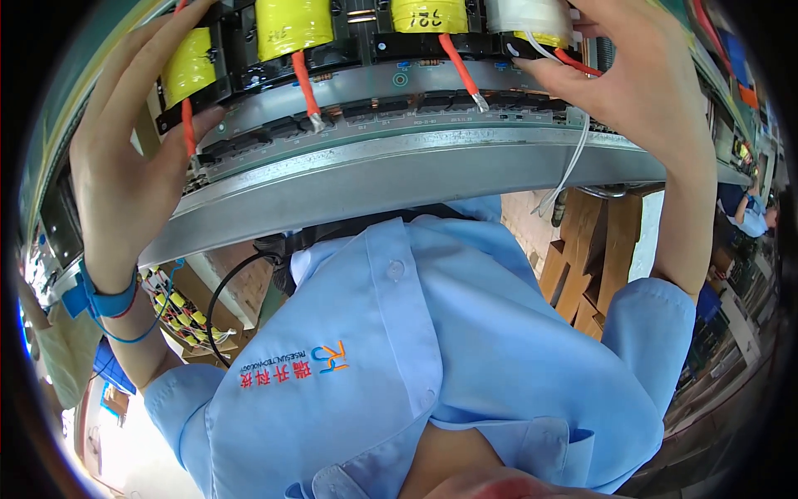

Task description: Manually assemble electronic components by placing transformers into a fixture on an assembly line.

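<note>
A row of yellow-wrapped transformers point(293, 27) stands on a grey circuit board point(382, 79), each with a red lead point(459, 71) hanging over the near edge. My left hand point(125, 150) is closed around the leftmost yellow transformer point(189, 66), its thumb beside the red lead and some fingertips cut off by the frame's top. At the right, my right hand point(644, 83) is closed around a white-wrapped transformer point(528, 15). Its thumb presses by the black base, while the other fingers are partly hidden behind. White wires point(573, 162) hang down from this transformer.
A grey metal rail point(399, 170) runs along the board's near side. Around my left wrist is a blue strap point(112, 301) with a cord. Below the bench are more yellow coils point(183, 320) at left and cardboard pieces point(582, 249) at right. Another person point(752, 218) is at far right.
</note>
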Demonstrator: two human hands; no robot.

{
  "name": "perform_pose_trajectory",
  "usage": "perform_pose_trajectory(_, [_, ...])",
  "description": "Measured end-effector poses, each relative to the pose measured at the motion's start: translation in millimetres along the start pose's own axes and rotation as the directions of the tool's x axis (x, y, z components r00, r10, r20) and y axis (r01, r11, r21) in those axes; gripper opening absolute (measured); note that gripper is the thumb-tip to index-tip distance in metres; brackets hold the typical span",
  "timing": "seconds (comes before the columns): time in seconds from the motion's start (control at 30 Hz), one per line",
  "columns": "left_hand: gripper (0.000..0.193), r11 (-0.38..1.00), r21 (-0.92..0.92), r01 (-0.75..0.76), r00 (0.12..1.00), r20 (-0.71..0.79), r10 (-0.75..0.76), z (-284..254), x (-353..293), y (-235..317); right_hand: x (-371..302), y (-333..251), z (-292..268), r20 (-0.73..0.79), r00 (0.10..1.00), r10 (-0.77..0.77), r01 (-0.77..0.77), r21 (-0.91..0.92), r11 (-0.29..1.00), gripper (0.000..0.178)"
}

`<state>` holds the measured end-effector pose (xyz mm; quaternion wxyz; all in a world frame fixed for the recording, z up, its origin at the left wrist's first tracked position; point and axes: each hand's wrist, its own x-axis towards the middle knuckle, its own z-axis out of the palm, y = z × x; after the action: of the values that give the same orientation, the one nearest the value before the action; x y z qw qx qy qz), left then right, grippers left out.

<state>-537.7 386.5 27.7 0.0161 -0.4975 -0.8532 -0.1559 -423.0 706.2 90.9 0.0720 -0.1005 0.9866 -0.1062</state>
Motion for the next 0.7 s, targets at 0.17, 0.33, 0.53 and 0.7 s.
perform_pose_trajectory(0.17, [0.066,0.977,-0.17,0.126,0.991,0.075,-0.115,-25.3,-2.2,18.6,2.6,-8.9,-2.3,-0.033,0.996,-0.087,0.085,-0.072,0.994,0.055])
perform_pose_trajectory(0.33, [0.061,0.987,-0.081,0.138,0.99,0.018,-0.137,-32.7,0.3,40.6,-24.0,-5.3,6.3,-0.184,0.975,-0.123,0.086,-0.199,0.976,0.062])
perform_pose_trajectory(0.53, [0.041,0.999,0.005,0.048,0.997,-0.064,-0.048,-43.3,-20.3,46.7,-58.5,-22.8,-5.5,-0.146,0.987,0.071,-0.132,-0.466,0.875,0.042])
perform_pose_trajectory(0.7, [0.038,0.99,0.128,-0.064,0.986,-0.147,0.083,-39.9,-14.9,43.3,-100.6,11.1,-60.5,-0.167,0.979,-0.113,-0.041,-0.713,0.7,0.017])
